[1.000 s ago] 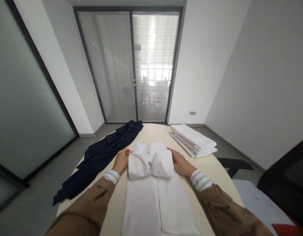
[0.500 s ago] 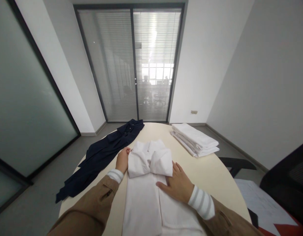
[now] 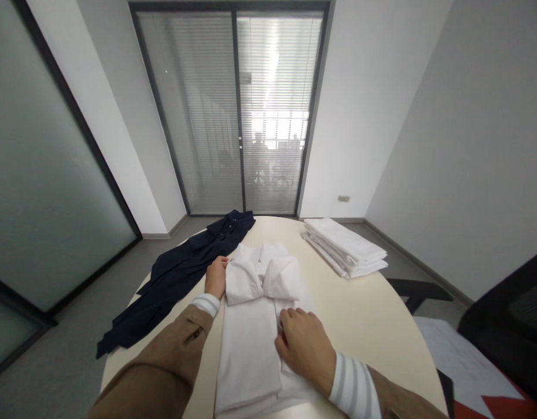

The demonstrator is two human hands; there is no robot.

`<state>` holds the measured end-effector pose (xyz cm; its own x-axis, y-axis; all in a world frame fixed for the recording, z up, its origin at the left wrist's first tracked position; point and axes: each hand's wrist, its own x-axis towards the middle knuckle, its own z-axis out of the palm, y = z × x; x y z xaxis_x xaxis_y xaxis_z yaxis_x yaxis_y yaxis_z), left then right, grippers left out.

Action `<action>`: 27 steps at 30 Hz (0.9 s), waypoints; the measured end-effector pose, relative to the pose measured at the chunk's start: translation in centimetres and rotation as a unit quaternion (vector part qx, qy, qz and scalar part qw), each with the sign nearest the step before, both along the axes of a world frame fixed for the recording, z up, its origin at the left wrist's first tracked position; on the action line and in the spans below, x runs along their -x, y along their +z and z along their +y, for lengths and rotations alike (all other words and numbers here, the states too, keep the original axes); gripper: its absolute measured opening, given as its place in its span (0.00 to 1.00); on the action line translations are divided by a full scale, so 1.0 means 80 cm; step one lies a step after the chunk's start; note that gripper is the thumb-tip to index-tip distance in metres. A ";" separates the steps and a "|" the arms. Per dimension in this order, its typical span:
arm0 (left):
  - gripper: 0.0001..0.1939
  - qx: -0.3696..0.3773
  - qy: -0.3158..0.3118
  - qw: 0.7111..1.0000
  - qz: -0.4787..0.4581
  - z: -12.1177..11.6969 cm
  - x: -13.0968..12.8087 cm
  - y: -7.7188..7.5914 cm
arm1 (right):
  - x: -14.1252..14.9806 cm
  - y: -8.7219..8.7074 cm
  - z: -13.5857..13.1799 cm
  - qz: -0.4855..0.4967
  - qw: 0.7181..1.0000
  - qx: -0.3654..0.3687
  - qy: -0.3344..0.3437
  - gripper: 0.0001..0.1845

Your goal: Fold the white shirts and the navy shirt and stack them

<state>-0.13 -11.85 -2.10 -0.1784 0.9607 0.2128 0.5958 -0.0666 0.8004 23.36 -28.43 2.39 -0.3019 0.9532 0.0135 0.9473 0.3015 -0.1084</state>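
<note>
A white shirt (image 3: 251,331) lies lengthwise on the round cream table (image 3: 364,314), its sleeves folded in near the collar. My left hand (image 3: 216,277) rests at the shirt's left shoulder edge, fingers curled on the cloth. My right hand (image 3: 303,348) sits on the lower right part of the shirt, fingers bent and pinching the fabric there. Both arms wear brown sleeves with striped cuffs.
A dark navy garment (image 3: 176,273) is spread over the table's left side and hangs off its edge. A stack of folded white cloths (image 3: 344,247) sits at the far right. A black chair (image 3: 504,308) stands to the right. Glass doors with blinds are ahead.
My right hand left the shirt's right shoulder, slid down onto the body of the shirt and curled its fingers into the fabric. My left hand stayed at the left shoulder.
</note>
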 end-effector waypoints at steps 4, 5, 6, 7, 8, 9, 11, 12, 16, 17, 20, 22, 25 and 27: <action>0.06 0.008 -0.002 1.000 0.000 -0.002 0.001 0.002 | 0.001 -0.001 0.001 0.019 0.993 -0.001 0.114 0.09; 0.06 0.011 -0.001 1.000 0.000 -0.002 0.001 0.002 | 0.002 0.000 0.001 0.024 0.990 -0.003 0.142 0.08; 0.05 0.014 -0.001 1.000 -0.001 -0.002 0.001 0.003 | 0.002 0.000 0.000 0.030 0.986 -0.005 0.163 0.07; 0.05 0.016 0.000 1.000 -0.002 -0.002 0.002 0.003 | 0.003 0.000 0.000 0.039 0.984 -0.009 0.176 0.06; 0.05 0.017 0.000 1.000 -0.005 -0.001 0.002 0.003 | 0.003 0.001 -0.001 0.051 0.982 -0.012 0.182 0.06; 0.05 0.018 -0.001 1.000 -0.008 -0.001 0.002 0.003 | 0.003 0.001 -0.001 0.066 0.980 -0.013 0.185 0.05; 0.05 0.016 -0.004 1.000 -0.020 -0.001 0.002 0.002 | 0.002 0.001 -0.001 0.100 0.978 -0.006 0.185 0.05; 0.05 0.015 -0.007 0.999 -0.029 -0.001 0.002 0.001 | 0.001 0.001 0.000 0.117 0.975 -0.001 0.187 0.05; 0.09 0.014 -0.043 0.996 -0.080 -0.002 -0.001 0.002 | -0.003 0.000 0.003 0.139 0.969 -0.001 0.205 0.07; 0.11 0.013 -0.059 0.994 -0.095 -0.003 -0.002 0.003 | -0.004 0.001 0.004 0.140 0.969 -0.009 0.204 0.08; 0.16 0.005 -0.117 0.985 -0.130 -0.006 -0.005 0.009 | -0.011 0.008 0.008 0.175 0.967 -0.077 0.169 0.10; 0.20 0.004 -0.143 0.979 -0.144 -0.009 -0.005 0.017 | -0.021 0.014 0.017 0.233 0.951 -0.165 0.118 0.08; 0.25 0.000 -0.165 0.974 -0.156 -0.018 -0.003 0.033 | -0.043 0.011 0.040 0.333 0.907 -0.257 0.012 0.19; 0.27 -0.003 -0.203 0.966 -0.163 -0.027 -0.001 0.045 | -0.057 0.001 0.056 0.407 0.889 -0.204 -0.052 0.37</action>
<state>-0.07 -14.03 1.47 0.1534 0.9645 0.2148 0.2366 -0.2469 0.9397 27.93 -23.98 2.45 0.0547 0.8409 0.5384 0.6305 0.3890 -0.6717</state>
